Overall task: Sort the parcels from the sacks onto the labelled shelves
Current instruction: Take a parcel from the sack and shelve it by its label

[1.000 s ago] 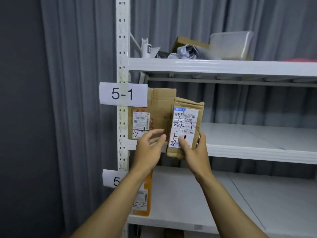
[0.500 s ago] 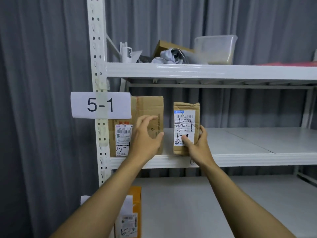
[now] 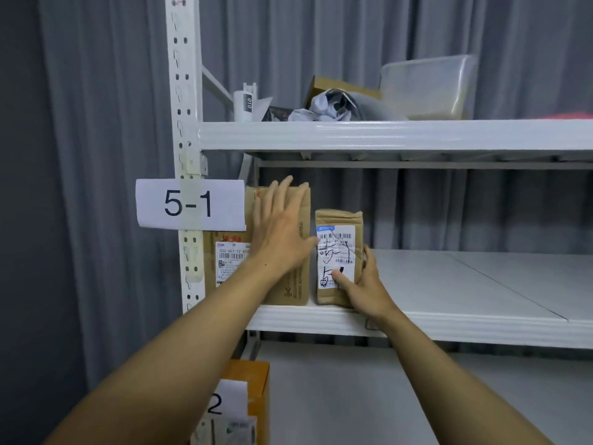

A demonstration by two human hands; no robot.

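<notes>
A small brown parcel (image 3: 339,220) with a white shipping label stands upright on the white shelf (image 3: 449,326) marked by the paper sign "5-1" (image 3: 189,203). My right hand (image 3: 362,289) grips its lower right side, thumb on the label and fingers round the edge. To its left stands a larger cardboard box (image 3: 296,284) with a label at its lower left. My left hand (image 3: 280,226) lies flat against the front of that box, fingers straight and spread.
The shelf above carries a clear plastic tub (image 3: 426,88), crumpled grey bags (image 3: 333,107) and a white tube (image 3: 245,102). An orange box (image 3: 253,380) stands on the shelf below, behind a sign ending in "2". Grey curtains hang behind the white rack upright (image 3: 186,91).
The small parcel went from above the shelf edge to standing on the shelf beside the big box. My left hand rose and flattened against that box. The camera moved closer.
</notes>
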